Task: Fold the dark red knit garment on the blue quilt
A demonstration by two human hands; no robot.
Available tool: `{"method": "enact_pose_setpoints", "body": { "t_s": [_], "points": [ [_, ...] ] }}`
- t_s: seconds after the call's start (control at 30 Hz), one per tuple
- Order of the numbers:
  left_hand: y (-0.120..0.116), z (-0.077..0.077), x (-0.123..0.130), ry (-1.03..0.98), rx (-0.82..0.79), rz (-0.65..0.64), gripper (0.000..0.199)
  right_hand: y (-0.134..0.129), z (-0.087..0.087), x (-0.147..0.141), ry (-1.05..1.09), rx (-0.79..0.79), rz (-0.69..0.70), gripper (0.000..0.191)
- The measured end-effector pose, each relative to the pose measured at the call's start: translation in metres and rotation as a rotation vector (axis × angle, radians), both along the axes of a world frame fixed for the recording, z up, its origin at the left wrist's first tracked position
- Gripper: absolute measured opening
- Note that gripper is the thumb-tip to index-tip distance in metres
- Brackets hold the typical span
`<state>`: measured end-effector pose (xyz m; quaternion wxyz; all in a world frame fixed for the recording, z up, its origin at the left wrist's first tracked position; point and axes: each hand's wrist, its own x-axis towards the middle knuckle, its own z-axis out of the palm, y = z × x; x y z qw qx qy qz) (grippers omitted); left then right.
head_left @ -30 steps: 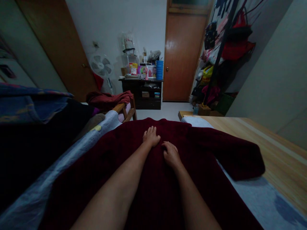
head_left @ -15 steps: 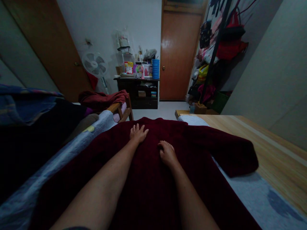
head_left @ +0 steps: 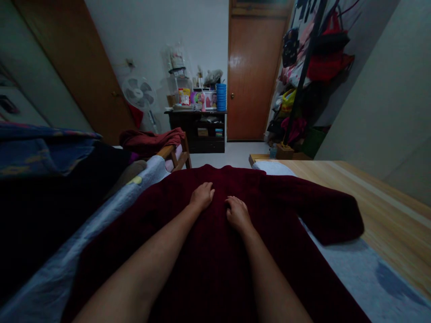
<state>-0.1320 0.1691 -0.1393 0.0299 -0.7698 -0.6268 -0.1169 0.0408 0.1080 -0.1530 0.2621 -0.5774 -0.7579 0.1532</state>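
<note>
A dark red long-sleeved coat lies spread over the bed, its collar end away from me and one sleeve stretched out to the right. My left hand rests on its upper middle, fingers bent together against the cloth. Just to the right and slightly nearer, my right hand is closed with curled fingers on the coat's middle line. The fingertips of both hands are partly hidden, and the dark cloth shows few details.
Under the coat is a light blue bed sheet, with a wooden board along the right. Dark and blue clothes are piled at left. Beyond stand a fan, a dark cabinet and a door.
My left hand has moved slightly right and nearer, and its spread fingers have drawn together. My right hand stays almost in place. The view has turned slightly left.
</note>
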Motion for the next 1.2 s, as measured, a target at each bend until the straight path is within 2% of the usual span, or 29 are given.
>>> {"method": "enact_pose_setpoints", "body": {
  "t_s": [0.1,0.17,0.23,0.33,0.47,0.57,0.7,0.8,0.93,1.07,1.2],
  "points": [
    [-0.028,0.002,0.009,0.009,-0.093,0.085,0.054,-0.004,0.002,-0.002,-0.042,-0.035,-0.022,0.04],
    [-0.052,0.002,0.014,-0.001,-0.212,0.164,0.062,-0.007,0.002,-0.004,-0.073,-0.05,-0.034,0.041],
    [-0.079,0.002,0.016,-0.001,-0.257,0.189,0.066,-0.011,0.001,-0.004,-0.098,-0.046,-0.047,0.042],
    [-0.118,-0.002,0.009,0.036,-0.213,0.173,0.065,-0.016,0.0,-0.003,-0.117,-0.007,-0.05,0.043],
    [-0.163,-0.004,-0.013,0.088,-0.184,0.194,0.062,-0.017,0.0,-0.002,-0.133,0.037,-0.061,0.04],
    [-0.193,-0.002,-0.027,0.117,-0.164,0.176,0.06,-0.018,0.004,-0.002,-0.158,0.069,-0.068,0.038],
    [-0.227,0.0,-0.031,0.127,-0.068,0.14,0.053,-0.022,0.013,-0.002,-0.213,0.09,-0.083,0.031],
    [-0.241,-0.003,-0.03,0.075,0.042,0.061,0.041,-0.032,0.016,-0.003,-0.242,0.089,-0.093,0.027],
    [-0.245,-0.005,-0.033,-0.023,0.132,-0.024,0.035,-0.052,0.012,-0.002,-0.293,0.09,-0.012,0.029],
    [-0.246,-0.003,-0.034,-0.048,0.111,-0.016,0.034,-0.076,0.005,0.008,-0.34,0.067,0.006,0.045],
    [-0.255,0.002,-0.036,-0.029,0.005,-0.02,0.04,-0.1,0.006,0.026,-0.371,0.044,-0.026,0.047]
  ]
}}
